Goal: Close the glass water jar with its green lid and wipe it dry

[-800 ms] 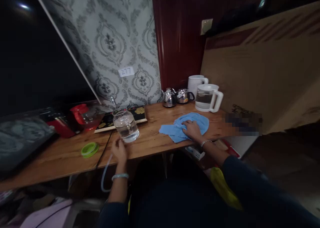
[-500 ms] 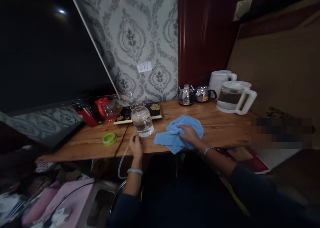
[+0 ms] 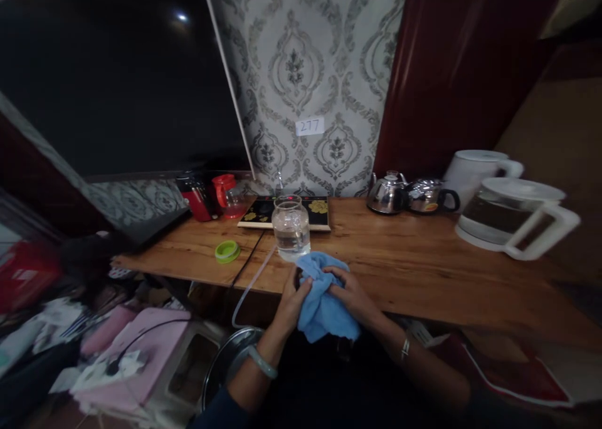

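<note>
A blue cloth [image 3: 324, 313] hangs bunched between my two hands at the table's front edge. My left hand [image 3: 292, 298] grips its left side, thumb on top. On the other side my right hand [image 3: 347, 289] pinches the folds; some fingertips are hidden in the fabric. Just behind the cloth stands a clear glass jar [image 3: 290, 231], upright and partly filled with water. To the left of the jar lies a green ring-shaped lid [image 3: 227, 251]. A clear hose [image 3: 251, 283] runs from near the jar down over the table edge.
Behind the jar is a black induction cooker [image 3: 258, 212] with gold flowers. Two steel kettles [image 3: 388, 194] and a clear pitcher with a white lid [image 3: 498, 219] stand right. A red-lidded jug [image 3: 229, 197] is left. Below are a pink-topped stool [image 3: 155, 328] and a metal basin [image 3: 221, 360].
My right hand has lifted the blue cloth off the table and brought it left and nearer. My left hand has left the jar's base and taken hold of the cloth. The view has shifted left.
</note>
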`<state>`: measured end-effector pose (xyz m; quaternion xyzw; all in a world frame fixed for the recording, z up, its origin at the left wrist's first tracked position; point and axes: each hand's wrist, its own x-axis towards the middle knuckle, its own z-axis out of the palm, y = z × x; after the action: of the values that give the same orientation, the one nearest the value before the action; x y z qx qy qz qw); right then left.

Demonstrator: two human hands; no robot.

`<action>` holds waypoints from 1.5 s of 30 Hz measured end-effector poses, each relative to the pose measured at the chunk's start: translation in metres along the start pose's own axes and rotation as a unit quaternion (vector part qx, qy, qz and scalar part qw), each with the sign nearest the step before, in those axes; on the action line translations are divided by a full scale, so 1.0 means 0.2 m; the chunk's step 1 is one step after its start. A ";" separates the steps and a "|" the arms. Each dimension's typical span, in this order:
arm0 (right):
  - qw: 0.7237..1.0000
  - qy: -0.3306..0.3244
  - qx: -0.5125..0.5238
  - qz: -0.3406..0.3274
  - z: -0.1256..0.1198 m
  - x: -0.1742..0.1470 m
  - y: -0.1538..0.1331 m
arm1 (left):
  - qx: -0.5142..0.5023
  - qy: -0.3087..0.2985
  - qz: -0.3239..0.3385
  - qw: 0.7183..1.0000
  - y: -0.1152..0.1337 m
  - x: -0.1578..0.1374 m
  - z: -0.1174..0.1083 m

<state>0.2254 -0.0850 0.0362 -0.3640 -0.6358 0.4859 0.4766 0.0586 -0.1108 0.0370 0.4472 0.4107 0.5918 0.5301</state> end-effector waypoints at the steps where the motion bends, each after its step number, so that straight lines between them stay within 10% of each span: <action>1: 1.000 -0.008 0.015 0.005 0.02 -0.01 -0.01 | -0.019 -0.001 -0.010 1.000 0.01 -0.03 0.01; 12: 0.986 -0.159 0.017 -0.051 0.11 0.01 -0.08 | 0.021 0.151 0.009 0.988 0.14 -0.09 -0.03; 22: 0.998 -0.065 -0.021 -0.006 0.04 0.02 -0.05 | 0.068 0.297 0.033 0.952 0.34 0.00 -0.22; 28: 0.995 -0.015 -0.084 0.042 -0.07 0.07 0.10 | 0.175 0.420 0.226 0.861 0.65 0.14 -0.48; 32: 0.998 -0.001 -0.063 0.031 -0.07 0.12 0.13 | 0.246 0.416 0.286 0.828 0.77 0.19 -0.57; 45: 0.997 -0.007 0.064 -0.037 0.13 0.37 -0.08 | 0.261 0.364 0.200 0.871 0.59 0.22 -0.51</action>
<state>0.1794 -0.0275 0.0690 -0.3058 -0.6200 0.5100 0.5119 -0.0719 -0.0806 0.1267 0.3947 0.6160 0.6773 0.0774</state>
